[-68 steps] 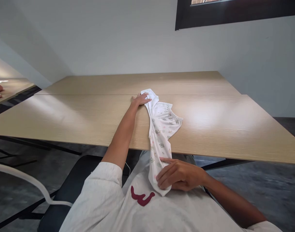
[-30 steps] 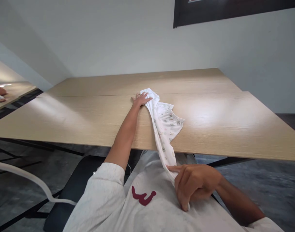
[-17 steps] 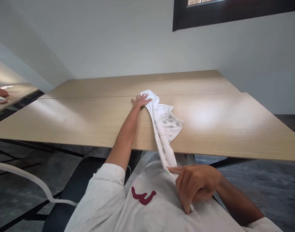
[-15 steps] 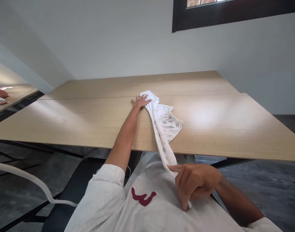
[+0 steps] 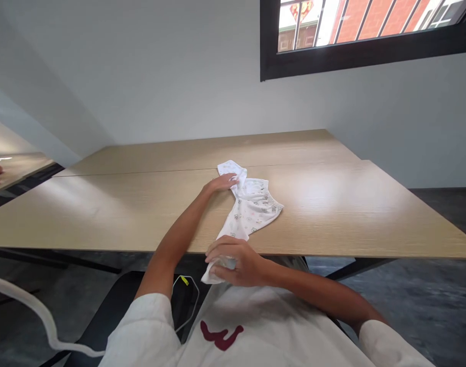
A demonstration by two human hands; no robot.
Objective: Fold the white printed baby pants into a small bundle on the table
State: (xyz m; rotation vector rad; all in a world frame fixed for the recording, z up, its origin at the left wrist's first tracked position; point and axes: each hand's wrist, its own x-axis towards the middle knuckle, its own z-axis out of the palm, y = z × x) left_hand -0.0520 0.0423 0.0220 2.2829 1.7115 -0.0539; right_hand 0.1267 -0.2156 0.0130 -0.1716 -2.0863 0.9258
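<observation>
My left hand [image 5: 226, 182] lies flat w/ fingers spread, pinning the far end of the printed white garment [image 5: 252, 209] on the worktop [image 5: 351, 214], roughly at 12 o'clock from me. Right hand [image 5: 236, 260] has fingers curled shut round the near end, which droops off the worktop edge at about 6. To do this well, I reckon: keep the left pressing firm so the cloth can't slide, pull w/ the right evenly along its length, no twist, and flatten the bunched ruffle at 2 o'clock.
</observation>
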